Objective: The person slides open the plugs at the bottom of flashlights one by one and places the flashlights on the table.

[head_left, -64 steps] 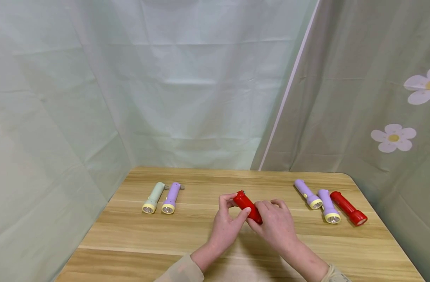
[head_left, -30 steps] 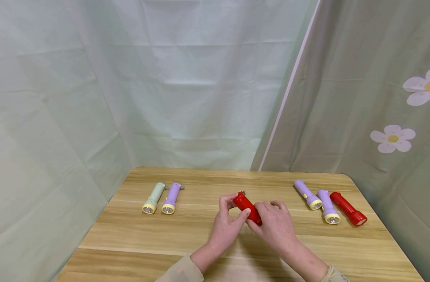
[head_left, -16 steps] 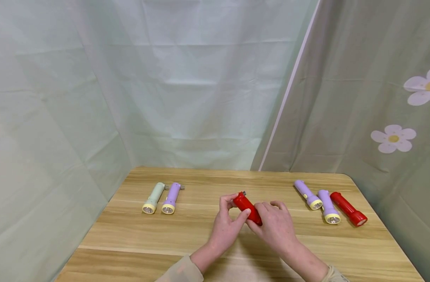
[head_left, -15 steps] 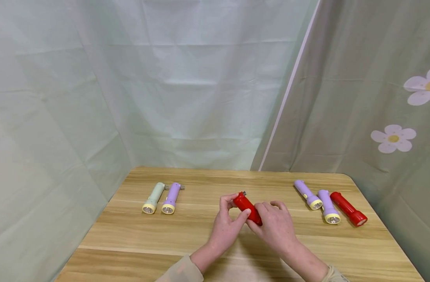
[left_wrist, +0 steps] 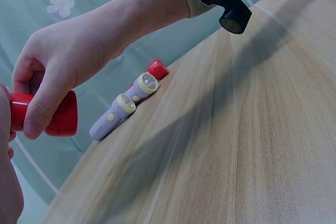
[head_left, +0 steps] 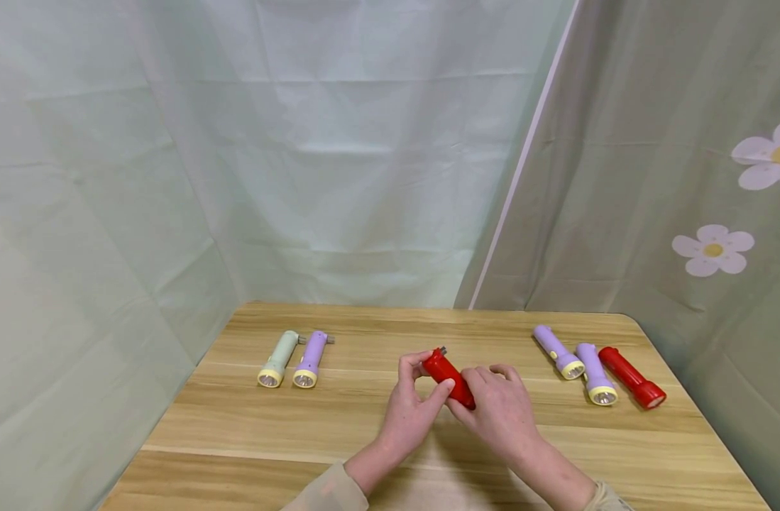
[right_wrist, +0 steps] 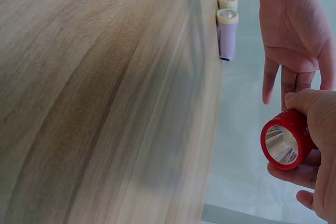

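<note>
A red flashlight (head_left: pixel 446 372) is held in the air between both hands over the wooden table. My left hand (head_left: pixel 409 408) pinches it, thumb on the body and index finger at the tail end. Small grey prongs (head_left: pixel 443 350) stick out of that tail. My right hand (head_left: pixel 500 406) grips the head end, mostly covering it in the head view. In the right wrist view the flashlight's round lens (right_wrist: pixel 282 144) faces the camera, unlit, with the right hand's thumb (right_wrist: pixel 302 100) on top. The left wrist view shows the red head (left_wrist: pixel 64 114) under the right hand's fingers.
On the table's left lie a pale green flashlight (head_left: pixel 279 360) and a purple one (head_left: pixel 311 360), both with prongs out. On the right lie two purple flashlights (head_left: pixel 558 353) (head_left: pixel 597 374) and a red one (head_left: pixel 632 377). Curtains (head_left: pixel 364 177) surround the wooden table (head_left: pixel 268 440).
The grey prongs at the flashlight's tail stand out slightly more than two seconds ago. Both hands keep nearly the same place and hold.
</note>
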A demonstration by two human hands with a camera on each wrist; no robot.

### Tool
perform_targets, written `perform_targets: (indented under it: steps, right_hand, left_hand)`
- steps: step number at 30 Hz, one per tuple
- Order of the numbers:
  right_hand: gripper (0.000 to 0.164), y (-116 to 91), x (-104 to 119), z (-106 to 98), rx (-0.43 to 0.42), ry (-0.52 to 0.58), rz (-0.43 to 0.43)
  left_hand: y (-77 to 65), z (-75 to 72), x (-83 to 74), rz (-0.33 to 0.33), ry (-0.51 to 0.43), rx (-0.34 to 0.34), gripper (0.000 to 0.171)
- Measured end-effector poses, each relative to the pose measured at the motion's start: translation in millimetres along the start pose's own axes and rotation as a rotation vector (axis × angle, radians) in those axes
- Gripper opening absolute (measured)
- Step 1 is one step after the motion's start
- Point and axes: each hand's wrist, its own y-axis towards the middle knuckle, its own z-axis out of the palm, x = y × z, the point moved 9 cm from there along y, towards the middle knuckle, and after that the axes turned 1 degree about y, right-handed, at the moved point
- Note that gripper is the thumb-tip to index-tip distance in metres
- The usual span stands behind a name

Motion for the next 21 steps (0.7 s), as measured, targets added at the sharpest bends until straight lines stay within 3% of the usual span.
perform_targets:
  steps: [21]
  right_hand:
    - [0.033, -2.2, -0.7, 1.9, -0.014, 0.0, -0.006]
  left_hand:
    - [-0.5, 0.0, 1.7, 0.005, 0.039, 0.011, 0.053]
